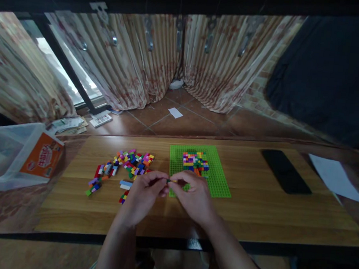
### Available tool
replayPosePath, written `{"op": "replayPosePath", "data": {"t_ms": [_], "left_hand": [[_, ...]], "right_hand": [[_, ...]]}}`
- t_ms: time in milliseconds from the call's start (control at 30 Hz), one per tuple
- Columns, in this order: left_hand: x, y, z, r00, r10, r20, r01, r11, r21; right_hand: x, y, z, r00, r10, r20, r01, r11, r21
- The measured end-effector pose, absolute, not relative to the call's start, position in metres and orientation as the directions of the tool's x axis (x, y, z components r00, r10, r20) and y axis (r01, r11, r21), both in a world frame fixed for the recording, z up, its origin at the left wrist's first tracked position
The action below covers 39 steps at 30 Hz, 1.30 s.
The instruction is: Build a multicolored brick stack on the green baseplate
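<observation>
Evidently, part of the building has been done: on the green baseplate (219, 185), right of the loose bricks (134, 162), a many-coloured block of bricks (194, 161) is set toward the far half, while much of the plate is left bare. At the plate's near left edge, tiny dark and yellow pieces (169, 181) are pinched between the fingertips of the left hand (147, 188) and the right hand (192, 195); whether they are being joined or parted cannot be told. Many bricks are left unplaced, scattered over the left of the desk (254, 218), so the work is judged to be unfinished; how many are needed cannot be told.
</observation>
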<state>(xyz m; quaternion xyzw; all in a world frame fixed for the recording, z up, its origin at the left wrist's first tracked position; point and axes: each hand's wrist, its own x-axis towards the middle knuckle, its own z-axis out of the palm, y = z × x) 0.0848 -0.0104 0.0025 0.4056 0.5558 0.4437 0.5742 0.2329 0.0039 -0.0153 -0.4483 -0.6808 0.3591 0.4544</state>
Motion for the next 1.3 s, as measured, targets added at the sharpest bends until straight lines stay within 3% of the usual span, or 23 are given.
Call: {"op": "replayPosePath", "data": {"t_ms": [167, 267, 400, 900, 1300], "left_hand": [[0.103, -0.010, 0.004, -0.077, 0.953, -0.292, -0.309, 0.256, 0.916], [0.114, -0.009, 0.003, -0.096, 0.959, -0.266, -0.322, 0.223, 0.920], [0.125, -0.007, 0.001, -0.141, 0.968, -0.207, -0.297, 0.158, 0.942], [0.135, -0.003, -0.010, -0.172, 0.980, -0.103, -0.138, 0.079, 0.987], [0.138, -0.001, -0.010, -0.218, 0.971, -0.095, -0.094, 0.076, 0.993]], "right_hand": [[0.246, 0.009, -0.019, 0.013, 0.999, 0.035, -0.088, 0.036, -0.995], [0.250, 0.010, -0.019, 0.008, 0.995, -0.104, -0.251, -0.099, -0.963], [0.253, 0.010, -0.018, -0.035, 0.982, -0.187, -0.368, -0.187, -0.911], [0.264, 0.011, -0.023, -0.036, 0.987, -0.155, -0.191, -0.159, -0.969], [0.262, 0.013, -0.022, 0.029, 0.987, -0.161, -0.259, -0.148, -0.954]]}}
